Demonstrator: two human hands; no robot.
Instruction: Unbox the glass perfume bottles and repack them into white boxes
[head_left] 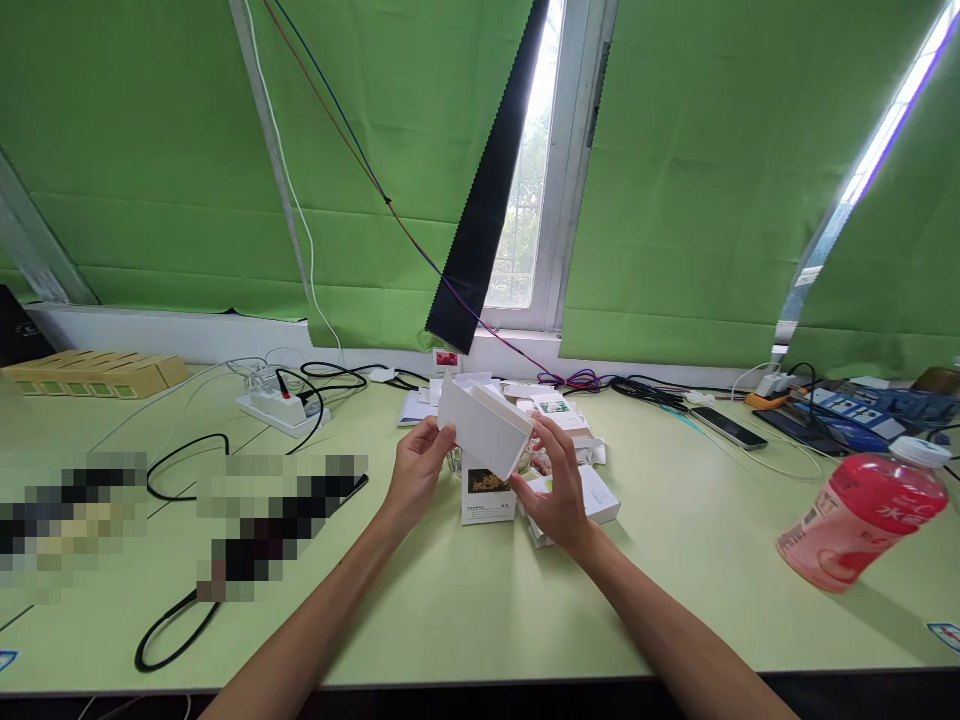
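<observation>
Here, a white box (pixel 484 425) was held tilted above the table (pixel 465 600) between both hands.
The left hand (pixel 416 475) was closed on the box's left end, fingers curled round its edge; the right hand (pixel 559 490) was closed on its right, lower end, fingers wrapped behind it. The box was raised clear of a small upright carton (pixel 487 490) with a dark picture panel, standing just beneath it. Other small white cartons (pixel 592 490) were scattered behind and right of the hands. A pink bottle (pixel 862 510) was seen lying on its side far right. A power strip (pixel 281 405) with black cables was noted far left, and a phone (pixel 727 427) to the far right.
</observation>
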